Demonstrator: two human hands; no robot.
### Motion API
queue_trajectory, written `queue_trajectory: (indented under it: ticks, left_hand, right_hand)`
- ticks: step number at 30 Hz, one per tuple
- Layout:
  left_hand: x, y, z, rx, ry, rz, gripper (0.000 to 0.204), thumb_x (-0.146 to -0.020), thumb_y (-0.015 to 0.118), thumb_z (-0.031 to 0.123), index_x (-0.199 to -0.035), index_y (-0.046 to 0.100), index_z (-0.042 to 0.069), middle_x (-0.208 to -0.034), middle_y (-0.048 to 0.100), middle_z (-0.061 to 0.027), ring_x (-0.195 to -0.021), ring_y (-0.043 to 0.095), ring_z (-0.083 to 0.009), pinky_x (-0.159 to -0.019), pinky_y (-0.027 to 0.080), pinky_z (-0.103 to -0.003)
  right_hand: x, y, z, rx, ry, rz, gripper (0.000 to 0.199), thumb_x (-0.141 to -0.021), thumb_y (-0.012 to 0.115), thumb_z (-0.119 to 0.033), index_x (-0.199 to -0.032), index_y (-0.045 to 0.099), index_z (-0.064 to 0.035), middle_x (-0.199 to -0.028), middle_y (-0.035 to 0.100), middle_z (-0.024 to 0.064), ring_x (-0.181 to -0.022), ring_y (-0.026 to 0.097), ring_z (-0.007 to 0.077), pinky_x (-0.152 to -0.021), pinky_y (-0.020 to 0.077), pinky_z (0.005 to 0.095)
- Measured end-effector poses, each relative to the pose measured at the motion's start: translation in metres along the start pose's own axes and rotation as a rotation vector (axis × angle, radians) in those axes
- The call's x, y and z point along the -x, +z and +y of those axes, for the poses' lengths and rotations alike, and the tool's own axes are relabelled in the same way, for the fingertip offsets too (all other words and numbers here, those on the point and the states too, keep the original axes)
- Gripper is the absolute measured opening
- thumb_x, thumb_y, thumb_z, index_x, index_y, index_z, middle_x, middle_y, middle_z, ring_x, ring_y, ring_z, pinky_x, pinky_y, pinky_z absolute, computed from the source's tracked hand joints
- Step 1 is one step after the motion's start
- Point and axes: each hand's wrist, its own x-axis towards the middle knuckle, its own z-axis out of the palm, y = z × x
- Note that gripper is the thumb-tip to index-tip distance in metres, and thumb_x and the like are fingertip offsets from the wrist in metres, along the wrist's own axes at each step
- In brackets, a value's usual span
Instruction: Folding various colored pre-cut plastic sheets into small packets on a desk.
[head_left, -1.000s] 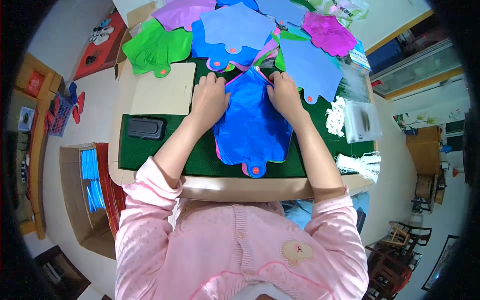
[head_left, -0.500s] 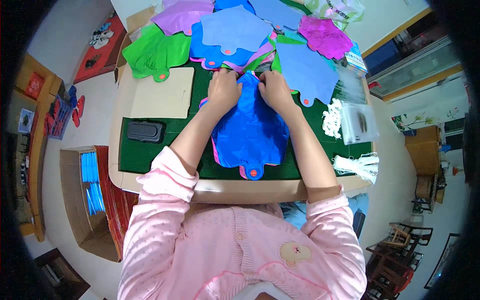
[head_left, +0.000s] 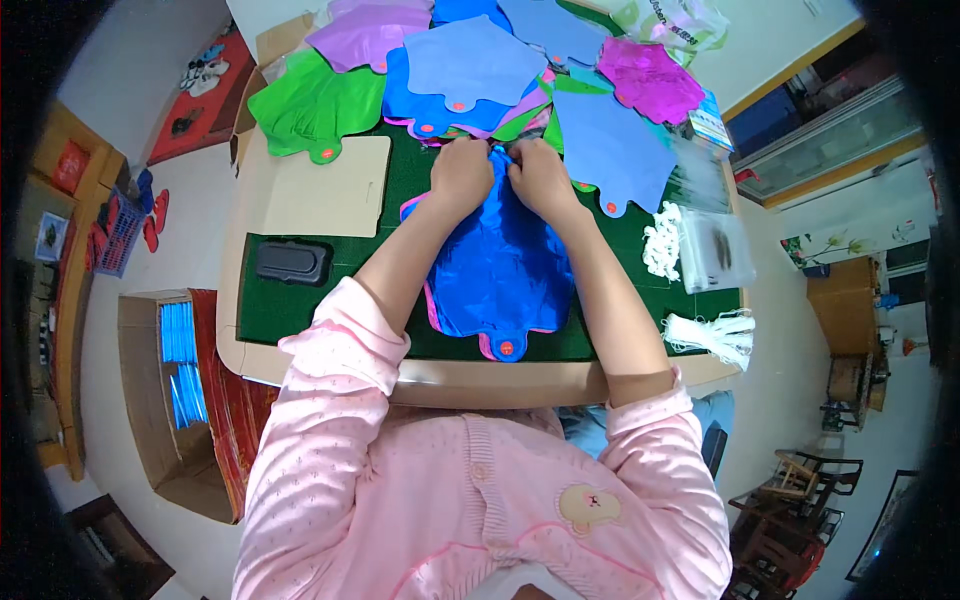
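Note:
A shiny blue foil piece [head_left: 500, 260], which looks like a flat, unfilled foil balloon, lies in front of me with its round tab and red dot toward me. Pink and blue edges of other foil pieces show beneath it. At its far end my left hand [head_left: 463, 175] grips the left side with curled fingers. Across from it, my right hand [head_left: 541, 178] is closed on the right side, and the foil is gathered narrow between the two. My fingertips are mostly hidden behind the knuckles.
Beyond my hands lie more flat foil pieces: green [head_left: 318, 105], pale blue [head_left: 470, 62] and magenta [head_left: 650, 80]. A black case [head_left: 292, 262] and a cardboard flap [head_left: 318, 190] are at left. White cord [head_left: 712, 337] and clear plastic bags [head_left: 720, 250] sit at right.
My hands have drawn closer together at the far end of the blue foil balloon, which is now bunched narrower there. Its near end has stayed in place.

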Motion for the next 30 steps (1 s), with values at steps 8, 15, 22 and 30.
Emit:
queue_trajectory:
  ticks: [8, 15, 22, 30]
  left_hand:
    - [0.051, -0.048, 0.007, 0.046, 0.265, 0.206, 0.015, -0.079, 0.059, 0.012, -0.089, 0.062, 0.000, -0.088, 0.061, -0.0174, -0.082, 0.059, -0.0330, -0.075, 0.047, -0.042]
    - [0.194, -0.108, 0.028, 0.566, -0.245, -0.563, 0.015, -0.085, 0.059, 0.011, -0.091, 0.061, -0.003, -0.074, 0.063, -0.0126, -0.062, 0.059, -0.0130, -0.056, 0.046, -0.027]
    - [0.197, -0.096, 0.040, 0.523, -0.142, -0.482, 0.014, -0.085, 0.058, 0.009, -0.091, 0.062, -0.002, -0.077, 0.065, -0.0143, -0.064, 0.062, -0.0165, -0.058, 0.047, -0.028]
    - [0.197, -0.099, 0.031, 0.487, -0.070, -0.468, 0.013, -0.084, 0.059, 0.008, -0.091, 0.062, -0.002, -0.080, 0.065, -0.0150, -0.070, 0.064, -0.0224, -0.062, 0.049, -0.031]
  right_hand:
    - [0.030, -0.057, -0.030, -0.138, 0.005, 0.066, 0.015, -0.080, 0.057, -0.011, -0.089, 0.057, 0.0017, -0.087, 0.061, 0.0181, -0.080, 0.061, 0.0305, -0.071, 0.0478, 0.0376]
    - [0.151, -0.112, -0.054, -0.411, 0.196, -0.715, 0.016, -0.086, 0.055, -0.016, -0.085, 0.056, 0.0001, -0.072, 0.062, 0.0176, -0.067, 0.062, 0.0314, -0.059, 0.0471, 0.0366]
    - [0.150, -0.097, -0.068, -0.640, 0.343, -0.738, 0.018, -0.088, 0.055, -0.017, -0.086, 0.056, 0.0011, -0.075, 0.065, 0.0115, -0.070, 0.064, 0.0183, -0.062, 0.0489, 0.0299]
    - [0.139, -0.107, -0.059, -0.595, 0.209, -0.711, 0.016, -0.090, 0.054, -0.014, -0.085, 0.055, 0.0016, -0.077, 0.065, 0.0084, -0.072, 0.062, 0.0124, -0.064, 0.0493, 0.0251]
